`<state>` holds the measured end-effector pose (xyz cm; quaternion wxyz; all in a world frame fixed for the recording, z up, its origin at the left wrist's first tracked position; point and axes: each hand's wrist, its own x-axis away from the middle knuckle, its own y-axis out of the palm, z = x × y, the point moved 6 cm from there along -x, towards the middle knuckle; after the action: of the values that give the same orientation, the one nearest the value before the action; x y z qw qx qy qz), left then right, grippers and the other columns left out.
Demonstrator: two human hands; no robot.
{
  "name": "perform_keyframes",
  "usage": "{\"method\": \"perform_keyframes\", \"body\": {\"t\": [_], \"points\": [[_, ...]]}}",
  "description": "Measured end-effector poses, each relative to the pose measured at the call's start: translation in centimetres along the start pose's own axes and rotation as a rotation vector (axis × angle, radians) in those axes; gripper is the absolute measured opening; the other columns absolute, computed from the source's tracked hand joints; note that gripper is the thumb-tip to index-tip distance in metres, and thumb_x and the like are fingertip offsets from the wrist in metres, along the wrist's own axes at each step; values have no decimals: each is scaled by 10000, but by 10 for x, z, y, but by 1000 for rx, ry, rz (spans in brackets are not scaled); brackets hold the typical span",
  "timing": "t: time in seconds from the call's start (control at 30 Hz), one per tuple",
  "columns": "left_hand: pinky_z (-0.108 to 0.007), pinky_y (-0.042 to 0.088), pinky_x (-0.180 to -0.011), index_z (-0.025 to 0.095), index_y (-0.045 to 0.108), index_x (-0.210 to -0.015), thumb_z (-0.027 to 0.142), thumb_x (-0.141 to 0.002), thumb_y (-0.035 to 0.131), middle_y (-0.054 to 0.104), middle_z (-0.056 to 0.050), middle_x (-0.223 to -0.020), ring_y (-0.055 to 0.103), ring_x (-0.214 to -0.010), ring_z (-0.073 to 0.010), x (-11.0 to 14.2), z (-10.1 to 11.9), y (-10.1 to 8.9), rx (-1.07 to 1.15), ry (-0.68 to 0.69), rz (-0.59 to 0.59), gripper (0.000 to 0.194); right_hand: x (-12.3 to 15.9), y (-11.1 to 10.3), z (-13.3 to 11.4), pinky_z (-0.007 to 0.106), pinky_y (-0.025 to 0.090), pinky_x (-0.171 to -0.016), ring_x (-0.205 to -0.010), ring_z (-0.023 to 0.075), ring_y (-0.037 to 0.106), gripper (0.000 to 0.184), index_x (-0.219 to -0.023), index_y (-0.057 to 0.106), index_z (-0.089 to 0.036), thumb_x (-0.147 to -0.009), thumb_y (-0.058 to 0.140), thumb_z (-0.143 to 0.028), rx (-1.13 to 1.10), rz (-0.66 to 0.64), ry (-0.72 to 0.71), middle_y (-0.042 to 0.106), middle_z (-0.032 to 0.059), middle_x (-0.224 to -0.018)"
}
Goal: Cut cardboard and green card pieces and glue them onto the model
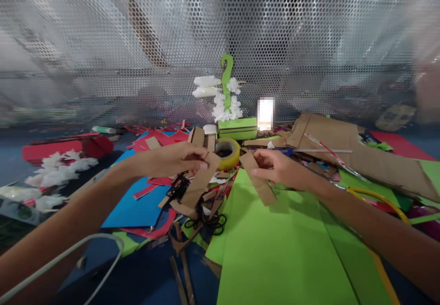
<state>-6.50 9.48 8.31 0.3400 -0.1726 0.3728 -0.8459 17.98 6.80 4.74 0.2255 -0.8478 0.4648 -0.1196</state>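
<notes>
My left hand (192,157) pinches the top of a brown cardboard strip (200,185), which slants down to the left. Between thumb and fingers, my right hand (271,165) grips a second cardboard strip (263,188), tilted down to the right over green sheets (275,245). A yellow roll of tape (231,155) lies between the two hands. Just behind it stands a green box (237,128) with a curved green cutout (227,80) and white tufts rising from it. Black cord (208,222) lies in loops below the left strip.
Blue sheets (134,204) and red scraps (161,140) spread at left, near a red box (68,148) with white tufts. Large cardboard pieces (323,135) lie at right, by yellow scissors handles (378,197). A perforated metal panel (206,21) closes off the back. A white cable (68,252) crosses front left.
</notes>
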Motion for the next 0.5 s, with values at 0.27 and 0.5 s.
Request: {"method": "perform_keyframes", "body": {"t": [0.27,0.5], "points": [[-334,623,-751,174,599,-994,475,-909,730,690,-44,-923,715,-847,-198,-25,25,54,538,4,161,339,6,27,-14,299,582,-649,-795,185,662,434,-1207,706,-197,-976,622,-555,-266,60,-179,713,57,-992],[-318,628,-760,246,524,-1358,398,-923,734,680,-32,-1011,721,-846,-178,-22,35,56,562,105,371,506,3,20,-12,392,607,-876,-1132,287,692,512,-1296,713,-194,-895,747,-511,-292,184,-154,739,107,-1264]]}}
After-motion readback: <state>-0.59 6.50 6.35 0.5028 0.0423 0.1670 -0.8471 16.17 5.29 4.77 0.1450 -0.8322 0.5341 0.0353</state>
